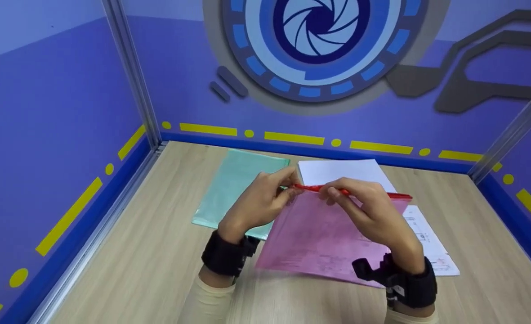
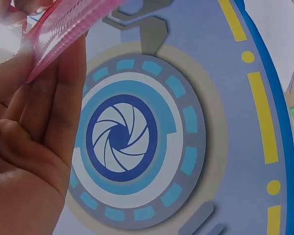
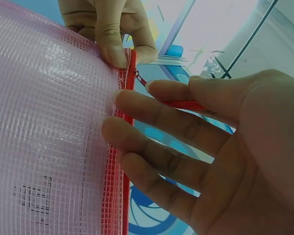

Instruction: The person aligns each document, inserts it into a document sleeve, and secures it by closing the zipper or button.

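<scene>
A pink mesh zip pouch [image 1: 319, 234] with a red zipper [image 1: 395, 195] is held tilted above the table, papers showing faintly inside it. My left hand [image 1: 287, 191] pinches the pouch's top left corner at the zipper's end. My right hand [image 1: 332, 192] pinches the zipper close beside it, thumb and forefinger on the red tape near the small pull [image 3: 139, 78], other fingers spread against the mesh [image 3: 49, 122]. In the left wrist view my left hand [image 2: 34, 137] grips the pink edge [image 2: 63, 29]. In the right wrist view the left hand [image 3: 110, 34] holds the corner above my right hand [image 3: 152, 88].
A green mesh pouch [image 1: 234, 184] lies flat on the wooden table [image 1: 135, 261] to the left. A blank white sheet [image 1: 341, 171] lies behind the pink pouch, a printed sheet [image 1: 427, 238] to its right. Blue booth walls close in three sides.
</scene>
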{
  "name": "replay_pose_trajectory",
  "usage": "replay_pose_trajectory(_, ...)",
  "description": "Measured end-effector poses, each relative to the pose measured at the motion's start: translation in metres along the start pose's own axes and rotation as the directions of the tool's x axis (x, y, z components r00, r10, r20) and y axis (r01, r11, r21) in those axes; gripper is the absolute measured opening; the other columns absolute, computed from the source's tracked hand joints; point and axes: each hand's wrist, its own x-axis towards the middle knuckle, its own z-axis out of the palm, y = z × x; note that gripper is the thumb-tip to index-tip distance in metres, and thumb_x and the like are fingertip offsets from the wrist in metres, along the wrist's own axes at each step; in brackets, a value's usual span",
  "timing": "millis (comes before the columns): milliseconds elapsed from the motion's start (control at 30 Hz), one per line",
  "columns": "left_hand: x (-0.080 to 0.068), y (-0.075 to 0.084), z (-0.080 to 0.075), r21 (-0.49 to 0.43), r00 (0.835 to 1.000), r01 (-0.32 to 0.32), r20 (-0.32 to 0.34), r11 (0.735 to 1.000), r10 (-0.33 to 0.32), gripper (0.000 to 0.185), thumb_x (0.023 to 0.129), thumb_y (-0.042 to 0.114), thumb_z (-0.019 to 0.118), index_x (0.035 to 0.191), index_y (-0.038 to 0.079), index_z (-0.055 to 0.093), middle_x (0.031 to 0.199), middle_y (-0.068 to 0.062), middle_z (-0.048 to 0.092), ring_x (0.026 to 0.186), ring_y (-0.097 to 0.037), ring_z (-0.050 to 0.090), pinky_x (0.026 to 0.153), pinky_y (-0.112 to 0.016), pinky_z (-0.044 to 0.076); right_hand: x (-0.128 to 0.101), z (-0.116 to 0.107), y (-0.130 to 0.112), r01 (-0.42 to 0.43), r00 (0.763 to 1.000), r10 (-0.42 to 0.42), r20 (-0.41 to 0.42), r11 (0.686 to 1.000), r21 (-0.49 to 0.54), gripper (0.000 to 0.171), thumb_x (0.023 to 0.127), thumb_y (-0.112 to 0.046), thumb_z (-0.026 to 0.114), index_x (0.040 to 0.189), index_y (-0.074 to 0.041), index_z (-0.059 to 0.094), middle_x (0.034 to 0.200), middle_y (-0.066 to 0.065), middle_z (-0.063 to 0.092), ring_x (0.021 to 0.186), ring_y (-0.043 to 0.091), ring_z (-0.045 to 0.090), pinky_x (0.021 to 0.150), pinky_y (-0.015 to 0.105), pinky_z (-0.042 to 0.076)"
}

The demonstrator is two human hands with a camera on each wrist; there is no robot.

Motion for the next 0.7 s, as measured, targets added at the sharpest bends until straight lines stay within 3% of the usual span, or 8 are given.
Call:
replay_pose_trajectory(100, 0.001, 0.0, 0.0, 0.016, 1.0, 0.003, 0.017, 1.0, -0.004, 0.007, 0.105, 0.003, 0.063, 0.103, 0.01, 0.061, 0.096, 0.001, 0.071, 0.078, -0.011, 0.064, 0.072, -0.027, 0.056, -0.001, -0.001, 0.0, 0.017, 1.0, -0.017, -0.003, 1.0, -0.025, 0.022, 0.102, 0.007, 0.062, 0.11, -0.009, 0.075, 0.096, 0.001, 0.072, 0.084, 0.015, 0.069, 0.079, 0.02, 0.055)
replay_pose_trajectory(267, 0.002, -0.003, 0.001, 0.104, 1.0, 0.02, 0.018, 0.994, -0.022, 0.006, 0.105, 0.009, 0.067, 0.103, 0.012, 0.063, 0.101, 0.002, 0.074, 0.096, -0.012, 0.073, 0.083, -0.029, 0.058, -0.004, -0.001, 0.0, -0.011, 1.0, 0.01, -0.011, 0.995, -0.097, 0.021, 0.1, 0.003, 0.068, 0.112, -0.012, 0.078, 0.112, 0.002, 0.066, 0.088, 0.013, 0.063, 0.078, 0.02, 0.051)
replay_pose_trajectory(467, 0.002, -0.004, 0.002, 0.182, 0.998, -0.009, -0.063, 0.983, 0.02, 0.007, 0.1, 0.013, 0.074, 0.098, 0.016, 0.068, 0.106, 0.005, 0.07, 0.102, -0.014, 0.064, 0.087, -0.032, 0.053, -0.01, -0.003, -0.004, -0.081, 0.993, 0.085, 0.079, 0.995, -0.058, 0.023, 0.104, 0.0, 0.064, 0.119, -0.01, 0.077, 0.139, 0.006, 0.063, 0.076, 0.011, 0.07, 0.072, 0.021, 0.055)
replay_pose_trajectory(600, 0.001, -0.002, 0.003, 0.213, 0.992, 0.002, -0.12, 0.977, 0.024, 0.01, 0.099, 0.012, 0.075, 0.094, 0.018, 0.068, 0.104, 0.006, 0.066, 0.086, -0.013, 0.055, 0.077, -0.03, 0.049, -0.009, -0.004, -0.008, -0.125, 0.983, 0.12, 0.137, 0.992, 0.032, 0.025, 0.105, 0.0, 0.062, 0.125, -0.006, 0.075, 0.141, 0.011, 0.066, 0.07, 0.012, 0.072, 0.068, 0.025, 0.06)
replay_pose_trajectory(700, 0.0, 0.0, 0.002, 0.22, 0.993, 0.024, -0.116, 0.975, 0.002, 0.011, 0.101, 0.011, 0.073, 0.096, 0.019, 0.067, 0.095, 0.008, 0.067, 0.068, -0.011, 0.05, 0.064, -0.029, 0.043, -0.007, -0.005, -0.01, -0.167, 0.975, 0.155, 0.163, 0.984, 0.067, 0.025, 0.107, -0.003, 0.061, 0.126, -0.006, 0.075, 0.143, 0.012, 0.066, 0.073, 0.011, 0.074, 0.067, 0.03, 0.062)
